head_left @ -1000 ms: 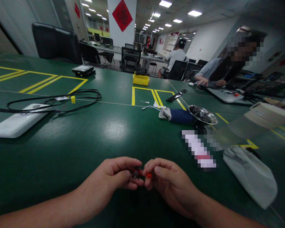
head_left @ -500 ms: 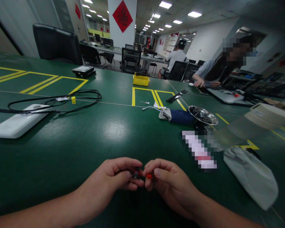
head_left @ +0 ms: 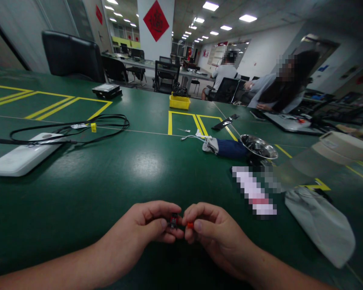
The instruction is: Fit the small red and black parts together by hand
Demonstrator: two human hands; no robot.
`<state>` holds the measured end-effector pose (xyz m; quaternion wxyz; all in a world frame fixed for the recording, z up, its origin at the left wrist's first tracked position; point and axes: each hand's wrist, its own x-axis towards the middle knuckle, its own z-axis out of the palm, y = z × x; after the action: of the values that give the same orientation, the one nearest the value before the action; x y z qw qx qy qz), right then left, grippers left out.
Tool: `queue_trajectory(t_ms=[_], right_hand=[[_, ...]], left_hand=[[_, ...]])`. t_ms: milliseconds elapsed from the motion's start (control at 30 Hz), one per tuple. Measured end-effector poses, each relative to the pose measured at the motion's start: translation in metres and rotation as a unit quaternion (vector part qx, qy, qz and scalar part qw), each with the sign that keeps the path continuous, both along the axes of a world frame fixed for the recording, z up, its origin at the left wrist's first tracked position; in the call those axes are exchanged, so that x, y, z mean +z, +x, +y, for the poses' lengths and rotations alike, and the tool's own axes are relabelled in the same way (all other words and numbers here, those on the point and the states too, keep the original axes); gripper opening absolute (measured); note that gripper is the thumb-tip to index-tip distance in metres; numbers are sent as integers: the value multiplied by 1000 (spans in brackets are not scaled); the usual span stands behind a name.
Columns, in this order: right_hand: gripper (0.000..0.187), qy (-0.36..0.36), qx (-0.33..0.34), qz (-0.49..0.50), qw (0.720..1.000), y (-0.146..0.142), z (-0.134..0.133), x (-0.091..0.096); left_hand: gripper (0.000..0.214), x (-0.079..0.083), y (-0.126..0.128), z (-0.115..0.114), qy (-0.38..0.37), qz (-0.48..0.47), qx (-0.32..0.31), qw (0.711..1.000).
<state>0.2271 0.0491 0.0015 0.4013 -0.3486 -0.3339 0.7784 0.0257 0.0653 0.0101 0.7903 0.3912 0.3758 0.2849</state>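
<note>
Low over the near part of the green table (head_left: 115,201), my two hands face each other with fingertips almost touching. Between thumb and fingers my left hand (head_left: 149,223) grips a small dark and red part (head_left: 173,220); its kind is too small to make out. A small orange-red piece (head_left: 190,225) is pinched in my right hand (head_left: 216,229), close beside the dark part but apart from it. My fingers partly cover both pieces.
On the left lie a white power bank (head_left: 24,159) and a looped black cable (head_left: 99,121). To the right are a blurred phone (head_left: 254,191), a grey pouch (head_left: 320,225), a clear cup (head_left: 314,161), a metal bowl (head_left: 258,147) and a blue pouch (head_left: 231,148). A person (head_left: 278,88) leans over the far right.
My right thumb and the orange-red piece have shifted very slightly; my left hand stays put. The person at the far right has turned and drawn a hand back from the table.
</note>
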Motion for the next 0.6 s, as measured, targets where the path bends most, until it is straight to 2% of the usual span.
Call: queue_trajectory(t_ms=[600], right_hand=[[9,6,-11,-4,1000,-2,-1,3]], left_hand=[[29,3,-1,0,31,13,1,999]])
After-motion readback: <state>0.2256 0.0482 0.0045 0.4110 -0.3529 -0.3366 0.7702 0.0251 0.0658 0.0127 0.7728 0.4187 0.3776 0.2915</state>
